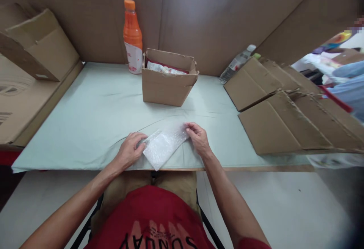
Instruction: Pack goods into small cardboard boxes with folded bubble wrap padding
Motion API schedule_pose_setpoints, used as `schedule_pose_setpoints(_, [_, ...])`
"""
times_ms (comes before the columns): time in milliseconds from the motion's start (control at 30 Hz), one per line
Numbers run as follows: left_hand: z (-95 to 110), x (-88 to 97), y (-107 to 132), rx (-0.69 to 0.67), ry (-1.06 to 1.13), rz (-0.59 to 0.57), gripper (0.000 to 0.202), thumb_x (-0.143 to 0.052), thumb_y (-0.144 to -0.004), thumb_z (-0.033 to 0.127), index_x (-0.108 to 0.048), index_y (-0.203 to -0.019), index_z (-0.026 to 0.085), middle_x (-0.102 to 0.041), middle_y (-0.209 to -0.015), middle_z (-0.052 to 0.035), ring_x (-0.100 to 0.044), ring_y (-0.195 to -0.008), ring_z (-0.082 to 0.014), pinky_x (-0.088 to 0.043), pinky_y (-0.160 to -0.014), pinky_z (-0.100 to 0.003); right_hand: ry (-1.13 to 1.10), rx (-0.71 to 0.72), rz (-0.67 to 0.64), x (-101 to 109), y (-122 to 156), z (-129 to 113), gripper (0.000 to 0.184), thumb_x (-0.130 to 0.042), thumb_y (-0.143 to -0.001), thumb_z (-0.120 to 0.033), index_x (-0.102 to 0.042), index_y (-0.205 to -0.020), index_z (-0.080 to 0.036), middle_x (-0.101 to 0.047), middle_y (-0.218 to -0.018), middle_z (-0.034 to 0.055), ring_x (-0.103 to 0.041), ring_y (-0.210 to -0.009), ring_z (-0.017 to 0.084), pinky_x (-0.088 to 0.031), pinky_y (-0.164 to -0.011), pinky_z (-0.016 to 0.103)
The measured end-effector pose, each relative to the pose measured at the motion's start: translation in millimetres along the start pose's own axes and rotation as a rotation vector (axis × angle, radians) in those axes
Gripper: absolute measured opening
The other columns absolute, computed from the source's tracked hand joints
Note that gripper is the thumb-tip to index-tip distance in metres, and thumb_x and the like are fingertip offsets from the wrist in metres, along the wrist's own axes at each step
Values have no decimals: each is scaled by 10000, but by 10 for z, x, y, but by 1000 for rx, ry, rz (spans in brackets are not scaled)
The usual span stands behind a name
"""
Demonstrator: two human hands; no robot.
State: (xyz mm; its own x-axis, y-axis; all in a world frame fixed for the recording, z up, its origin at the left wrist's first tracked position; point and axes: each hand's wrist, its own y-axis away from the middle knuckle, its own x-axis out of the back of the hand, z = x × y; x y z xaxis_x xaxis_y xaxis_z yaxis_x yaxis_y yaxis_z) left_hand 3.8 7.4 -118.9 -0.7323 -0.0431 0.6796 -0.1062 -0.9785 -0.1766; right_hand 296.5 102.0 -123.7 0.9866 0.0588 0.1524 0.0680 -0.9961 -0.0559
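Note:
A clear bubble wrap bag (pixel 163 146) lies slantwise near the table's front edge, between my two hands. Thumb and fingers of my right hand (pixel 198 138) pinch its upper right corner. My left hand (pixel 132 150) has its curved fingers and thumb at the bag's left edge, holding it loosely. The bag looks mostly flat; whether anything is inside it I cannot make out. Beyond it stands an open cardboard box (pixel 166 89), with printed packets (pixel 165 68) showing at its top.
Behind the box an orange drink bottle (pixel 132 36) stands upright. A clear bottle (pixel 237 65) leans at the back right, beside several cardboard boxes (pixel 270 127). More cardboard (pixel 42 59) lines the left side. A pale cloth (pixel 93 108) covers the table.

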Motion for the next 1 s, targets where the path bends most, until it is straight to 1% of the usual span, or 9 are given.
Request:
schedule_pose_setpoints(100, [47, -77, -92, 25, -53, -27, 349, -587, -855, 248, -657, -1191, 189, -734, -1098, -85, -645, -1013, -253, -533, -900, -418, -10, -10, 28, -1, 68, 53, 277, -699, -754, -405, -762, -955, -224, -781, -1001, 34, -684, -958, 222, -521, -959, 401])
schedule_pose_setpoints(200, [111, -170, -166, 72, -133, -90, 473, -613, -814, 229, -618, -1286, 203, -729, -900, -38, -646, -871, -240, -517, -830, -386, -10, -6, 39, -33, 88, 44, 266, -678, -775, -397, -781, -958, -235, -790, -1044, 39, -691, -1026, 235, -505, -1008, 418])
schedule_pose_setpoints(333, [173, -233, -185, 70, -164, -158, 439, -544, -771, 120, -681, -1169, 247, -677, -707, 15, -646, -736, -208, -488, -764, -331, -85, 12, 44, -64, 57, 2, 240, -677, -779, -396, -765, -938, -238, -788, -1092, 53, -686, -1106, 254, -487, -1053, 439])
schedule_pose_setpoints(433, [181, -224, -195, 73, -166, -124, 348, -545, -790, 156, -696, -1096, 226, -702, -803, -17, -655, -770, -206, -505, -759, -326, -232, -9, 7, -80, 7, -27, 217, -703, -765, -433, -699, -862, -239, -765, -1182, 72, -688, -1124, 269, -498, -1037, 457])
schedule_pose_setpoints(533, [178, -209, -239, 74, -176, -72, 357, -552, -834, 229, -661, -1171, 185, -705, -1029, -76, -658, -863, -211, -532, -820, -347, -353, -44, -76, -81, -44, -63, 269, -744, -738, -470, -610, -784, -242, -709, -1313, 77, -653, -1216, 292, -507, -1016, 472])
schedule_pose_setpoints(600, [187, -218, -272, 73, -195, -50, 395, -562, -851, 272, -629, -1230, 180, -689, -1087, -92, -653, -913, -226, -533, -862, -371, -376, -35, -100, -64, -66, -86, 321, -753, -731, -507, -572, -764, -243, -673, -1371, 77, -606, -1291, 306, -498, -1024, 495])
schedule_pose_setpoints(733, [235, -308, -265, 69, -265, -76, 389, -620, -830, 289, -619, -1211, 208, -697, -998, -85, -647, -981, -276, -508, -887, -403, -325, -17, -96, 34, -47, -85, 336, -741, -744, -529, -560, -765, -247, -642, -1412, 71, -556, -1346, 307, -463, -1059, 523])
schedule_pose_setpoints(867, [288, -412, -200, 53, -325, -153, 367, -583, -804, 166, -623, -1162, 237, -718, -903, -71, -671, -891, -274, -491, -833, -388, -214, -10, -92, 218, 45, -15, 261, -709, -765, -475, -583, -780, -246, -646, -1412, 65, -565, -1339, 293, -424, -1100, 500])
schedule_pose_setpoints(1000, [327, -336, -296, 25, -347, -201, 469, -522, -790, 106, -615, -1233, 228, -734, -893, -69, -684, -822, -273, -485, -755, -369, -131, 0, -75, 414, 227, 12, 165, -675, -799, -397, -614, -782, -245, -655, -1400, 55, -567, -1336, 278, -392, -1130, 481])
